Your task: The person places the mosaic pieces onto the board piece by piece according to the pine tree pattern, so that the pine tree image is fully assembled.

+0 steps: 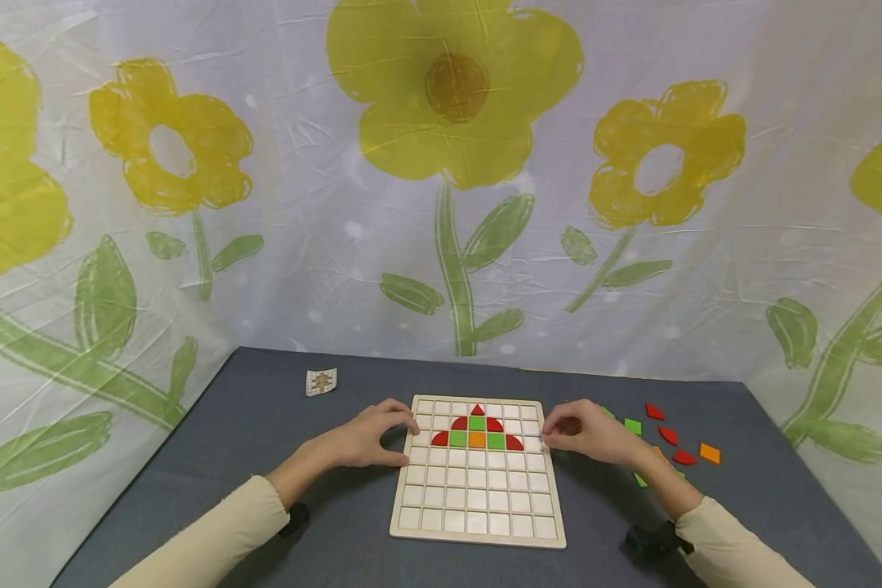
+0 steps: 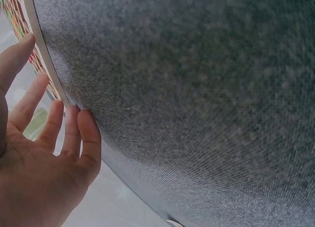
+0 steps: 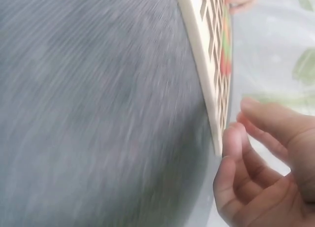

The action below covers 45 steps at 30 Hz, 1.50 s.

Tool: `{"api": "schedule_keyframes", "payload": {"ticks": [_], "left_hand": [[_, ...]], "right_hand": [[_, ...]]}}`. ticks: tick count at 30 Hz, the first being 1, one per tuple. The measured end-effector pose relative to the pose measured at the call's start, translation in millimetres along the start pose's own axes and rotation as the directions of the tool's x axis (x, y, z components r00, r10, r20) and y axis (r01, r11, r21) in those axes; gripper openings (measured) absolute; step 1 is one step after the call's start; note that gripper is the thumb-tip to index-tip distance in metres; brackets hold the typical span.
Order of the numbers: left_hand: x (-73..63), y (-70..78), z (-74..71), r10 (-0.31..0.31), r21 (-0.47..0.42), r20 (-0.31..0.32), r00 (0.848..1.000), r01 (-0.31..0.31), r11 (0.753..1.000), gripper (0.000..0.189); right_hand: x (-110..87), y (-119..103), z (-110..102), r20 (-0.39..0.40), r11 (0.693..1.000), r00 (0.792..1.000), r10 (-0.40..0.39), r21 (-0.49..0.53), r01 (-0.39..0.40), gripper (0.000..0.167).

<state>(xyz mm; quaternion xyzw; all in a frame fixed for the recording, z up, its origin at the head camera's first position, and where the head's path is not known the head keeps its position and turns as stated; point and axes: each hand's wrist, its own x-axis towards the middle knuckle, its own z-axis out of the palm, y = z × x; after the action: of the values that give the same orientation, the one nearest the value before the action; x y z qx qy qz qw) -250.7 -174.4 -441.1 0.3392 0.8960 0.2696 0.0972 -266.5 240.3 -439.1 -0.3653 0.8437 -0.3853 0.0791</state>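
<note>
A pale wooden grid board [image 1: 478, 523] lies on the dark table in the head view. Its upper rows hold a small stepped pattern: a red triangle [image 1: 478, 410] on top, red quarter-round tiles [image 1: 439, 439] at the sides, green squares [image 1: 477, 423] and one orange square [image 1: 477, 440] inside. At the board's left edge is my left hand [image 1: 371, 437], fingers spread and thumb apart, fingertips at the rim. Beside the upper right edge, my right hand [image 1: 591, 430] has loosely bent fingers with thumb and index close together. No tile shows between them in the right wrist view.
Loose tiles lie right of the board, partly behind my right forearm: red quarter-rounds [image 1: 683, 457], an orange square [image 1: 710, 453] and green pieces [image 1: 633, 426]. A small pattern card [image 1: 321, 381] lies at the back left. A flowered curtain [image 1: 514, 269] hangs behind the table.
</note>
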Motion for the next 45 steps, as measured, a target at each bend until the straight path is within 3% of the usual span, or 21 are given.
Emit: {"api": "schedule_keyframes", "payload": {"ticks": [15,24,30,36,45], "left_hand": [[1.1,-2.8,0.5,-0.004,-0.008,0.003,1.000,0.004,1.000,0.037],[1.5,-6.6,1.7,0.002,-0.007,0.001,1.000,-0.002,1.000,0.037],[0.8,-6.3,1.1,0.007,-0.002,0.002,1.000,-0.007,1.000,0.037],[0.9,-4.3,1.1,0.006,0.003,0.003,1.000,-0.006,1.000,0.036],[0.0,-2.3,0.6,-0.004,-0.001,-0.002,1.000,0.004,1.000,0.036]], "right_hand": [[-51.5,19,-42,-0.021,0.999,0.999,0.035,0.018,-0.035,0.013],[-75.3,29,-50,-0.005,0.999,1.000,0.014,0.037,-0.014,0.014],[-88.0,35,-53,0.002,0.996,0.998,0.070,0.049,-0.070,0.016],[-99.0,36,-57,0.022,0.994,0.998,0.050,0.093,-0.052,0.016],[-109.0,31,-59,0.063,0.988,0.993,0.098,0.111,-0.105,0.024]]}}
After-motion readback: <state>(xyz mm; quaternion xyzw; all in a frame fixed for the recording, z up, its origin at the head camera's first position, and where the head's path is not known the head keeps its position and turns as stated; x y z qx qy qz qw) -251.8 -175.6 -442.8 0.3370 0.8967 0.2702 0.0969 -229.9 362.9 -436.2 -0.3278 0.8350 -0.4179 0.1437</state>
